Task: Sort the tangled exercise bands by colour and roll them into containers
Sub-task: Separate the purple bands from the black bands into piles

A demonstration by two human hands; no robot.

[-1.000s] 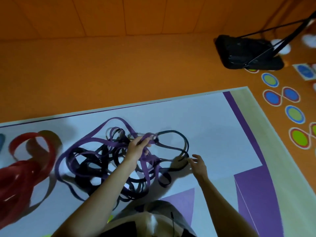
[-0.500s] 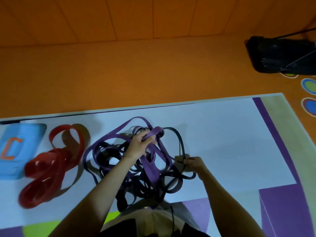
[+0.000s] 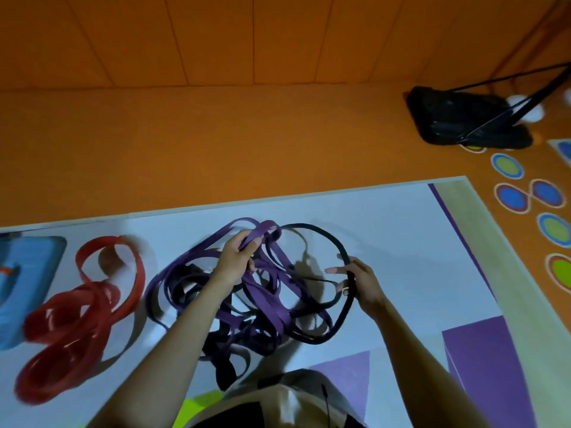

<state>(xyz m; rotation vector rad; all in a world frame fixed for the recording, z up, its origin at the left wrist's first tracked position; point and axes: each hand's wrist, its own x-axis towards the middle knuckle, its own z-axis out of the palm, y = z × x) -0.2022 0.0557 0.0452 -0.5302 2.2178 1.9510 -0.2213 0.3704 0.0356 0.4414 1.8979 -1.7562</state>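
1. Change, right hand (image 3: 361,284): one second ago it lay released on the mat (image 3: 401,242), just beside the right edge of the tangle. Half a second ago it pinched a black strand there. Now its fingers (image 3: 346,261) grasp the black band (image 3: 321,231), and the strand has been drawn rightward into one wide loop that stands apart from the rest of the knot.

2. Left hand (image 3: 236,262): no change of grip. It remains clenched round a bunch of the purple band (image 3: 272,307), held up above the far side of the pile.

3. Location of the work: the purple and black bands lie in one heap at the middle of the mat, directly ahead of me and still interlaced at the near side. The red bands (image 3: 77,322) lie separate to the left, with the blue container (image 3: 21,282) at the far-left edge.

4. Meaning for the task: in my judgement the red colour is already sorted out, and separation of black from purple has only begun. No band is rolled yet.

5. Caution: the black loop passes under purple strands near my right wrist. A hard pull may tighten the knot rather than free it.
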